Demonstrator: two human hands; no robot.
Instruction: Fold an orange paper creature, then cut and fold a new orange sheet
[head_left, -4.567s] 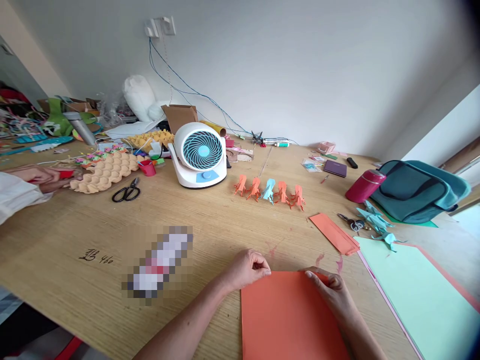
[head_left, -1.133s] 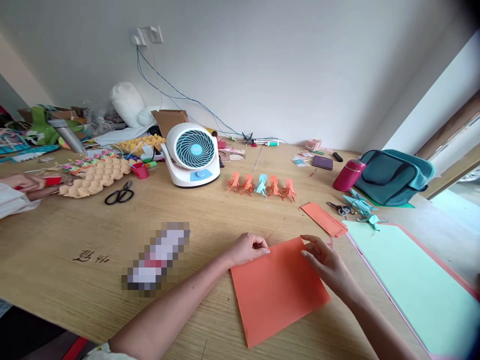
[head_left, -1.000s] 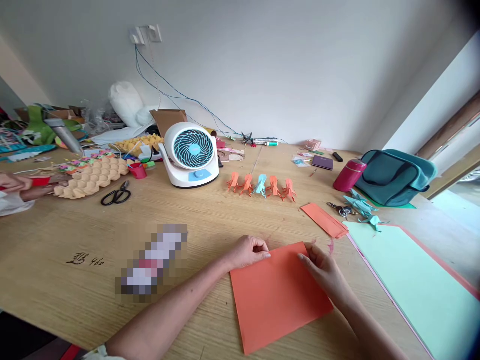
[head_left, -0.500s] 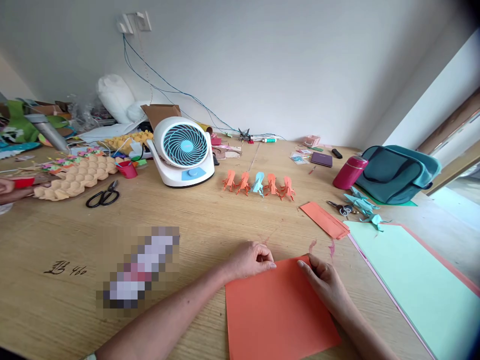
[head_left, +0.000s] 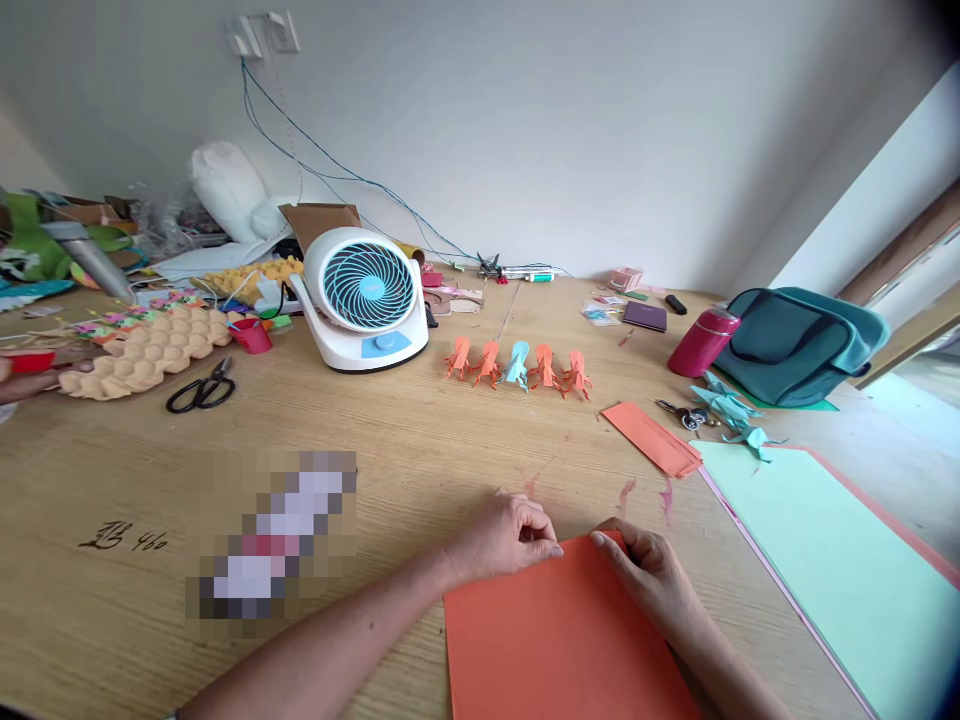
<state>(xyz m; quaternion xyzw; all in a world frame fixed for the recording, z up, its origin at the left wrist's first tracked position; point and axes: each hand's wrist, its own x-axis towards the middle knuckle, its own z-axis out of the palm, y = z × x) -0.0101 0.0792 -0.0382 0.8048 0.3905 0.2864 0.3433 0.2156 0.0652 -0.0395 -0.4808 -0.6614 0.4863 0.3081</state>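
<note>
An orange paper sheet (head_left: 559,640) lies flat on the wooden table (head_left: 390,440) right in front of me. My left hand (head_left: 502,532) pinches the sheet's far edge with curled fingers. At the far right corner of that edge, my right hand (head_left: 645,575) grips the paper the same way. Both forearms reach in from the bottom of the view. The sheet's near part runs out of frame.
A white and blue desk fan (head_left: 365,297), black scissors (head_left: 199,388), a row of small folded paper figures (head_left: 517,365), orange paper strips (head_left: 651,438), a mint green sheet (head_left: 825,560), a pink bottle (head_left: 699,342) and a teal bag (head_left: 795,345) lie around. Another person's hand (head_left: 19,375) works at far left.
The orange sheet had been turned at an angle, then swung back square and slid toward me. Both hands followed its far edge closer to my body.
</note>
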